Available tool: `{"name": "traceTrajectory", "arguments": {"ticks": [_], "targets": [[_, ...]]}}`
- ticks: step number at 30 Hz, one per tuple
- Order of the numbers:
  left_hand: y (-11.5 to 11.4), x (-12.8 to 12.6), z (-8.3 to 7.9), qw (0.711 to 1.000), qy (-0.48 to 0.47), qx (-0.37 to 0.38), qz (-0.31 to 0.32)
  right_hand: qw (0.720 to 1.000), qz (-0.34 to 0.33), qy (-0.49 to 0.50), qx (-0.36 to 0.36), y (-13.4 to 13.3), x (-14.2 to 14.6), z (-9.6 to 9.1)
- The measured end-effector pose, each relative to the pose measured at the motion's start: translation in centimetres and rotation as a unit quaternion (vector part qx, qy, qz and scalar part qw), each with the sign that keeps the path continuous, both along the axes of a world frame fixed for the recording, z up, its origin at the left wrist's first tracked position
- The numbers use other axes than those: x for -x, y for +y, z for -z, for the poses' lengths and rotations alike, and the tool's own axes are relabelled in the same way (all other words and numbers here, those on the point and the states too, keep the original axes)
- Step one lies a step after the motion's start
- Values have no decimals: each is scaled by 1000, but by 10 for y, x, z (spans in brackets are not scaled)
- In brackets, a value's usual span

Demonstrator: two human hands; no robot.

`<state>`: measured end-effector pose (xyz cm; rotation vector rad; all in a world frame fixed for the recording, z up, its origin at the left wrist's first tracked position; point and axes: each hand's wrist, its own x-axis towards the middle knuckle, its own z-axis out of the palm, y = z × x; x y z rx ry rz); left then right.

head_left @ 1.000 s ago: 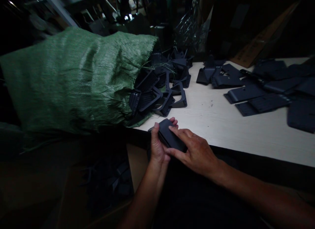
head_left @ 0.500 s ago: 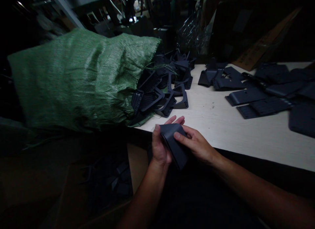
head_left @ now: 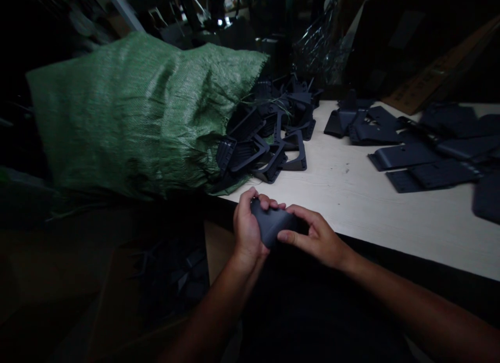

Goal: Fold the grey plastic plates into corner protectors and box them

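Note:
A dark grey plastic part (head_left: 271,223) with smooth faces is held between both hands, just off the front edge of the table (head_left: 336,196). My left hand (head_left: 248,225) wraps around its left side, with the fingertips curled over the top. From the right, my right hand (head_left: 318,235) pinches the part between thumb and fingers. The palms and fingers hide much of its shape. Beyond the hands, dark open-framed plastic parts (head_left: 269,154) spill from the mouth of a green woven sack (head_left: 140,118).
Flat dark plastic pieces (head_left: 410,154) lie in a heap on the table's right side. A smaller cluster (head_left: 347,118) lies near the back. Below left stands an open cardboard box (head_left: 216,253) with dark parts inside. A cardboard flap (head_left: 429,82) leans behind the table.
The grey part has been turned in my hands, so a different face shows. My left fingers have curled over its top edge. The whole view has shifted slightly.

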<state>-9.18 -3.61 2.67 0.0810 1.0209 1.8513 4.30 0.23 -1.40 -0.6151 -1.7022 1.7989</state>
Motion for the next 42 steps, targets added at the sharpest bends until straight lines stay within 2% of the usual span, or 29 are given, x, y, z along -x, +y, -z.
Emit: {"name": "traceTrajectory", "arguments": {"ticks": [2, 3, 4, 5, 7, 9, 10, 12, 14, 17, 19, 21, 24, 26, 30, 33, 35, 38, 40, 42], "targets": [[0, 7, 5, 996, 80, 7, 40, 1000, -1, -19, -14, 4, -5, -2], [-1, 13, 8, 986, 156, 15, 63, 999, 0, -36, -30, 5, -8, -4], [-3, 19, 11, 963, 253, 25, 86, 997, -2, -54, -49, 6, -11, -6], [-4, 26, 12, 926, 360, 37, 106, 995, -6, -72, -67, 8, -14, -8], [-8, 38, 12, 828, 535, 48, 158, 991, -21, -99, -91, 11, -18, -15], [-11, 47, 6, 751, 612, 22, 246, 989, -43, -109, -93, 15, -19, -23], [-12, 49, 3, 727, 623, 3, 291, 988, -55, -110, -93, 18, -19, -27], [-13, 51, -3, 704, 617, -25, 352, 985, -69, -114, -111, 23, -19, -35], [-13, 51, -4, 717, 593, -25, 366, 977, -60, -123, -164, 27, -20, -42], [-13, 52, 3, 793, 509, -20, 333, 963, -17, -136, -233, 32, -25, -46], [-15, 51, 10, 847, 442, -20, 293, 969, 9, -127, -211, 32, -29, -45], [-17, 46, 17, 893, 355, -21, 277, 981, 33, -105, -157, 29, -30, -42], [-22, 36, 20, 937, 226, -21, 267, 989, 52, -84, -109, 25, -27, -41], [-23, 32, 19, 947, 193, -18, 255, 991, 45, -80, -94, 26, -25, -43], [-23, 27, 15, 948, 216, 8, 234, 995, -1, -92, -46, 43, -24, -46], [-23, 24, 20, 938, 233, 25, 255, 989, -77, -130, 4, 62, -21, -46], [-24, 24, 26, 930, 239, 34, 276, 986, -78, -144, 5, 74, -19, -44], [-24, 27, 31, 934, 249, 40, 253, 985, 41, -135, -103, 87, -20, -44], [-22, 32, 31, 951, 247, 36, 182, 965, 152, -116, -179, 90, -26, -45], [-19, 36, 31, 965, 243, 26, 90, 959, 211, -95, -166, 88, -34, -44]]}}
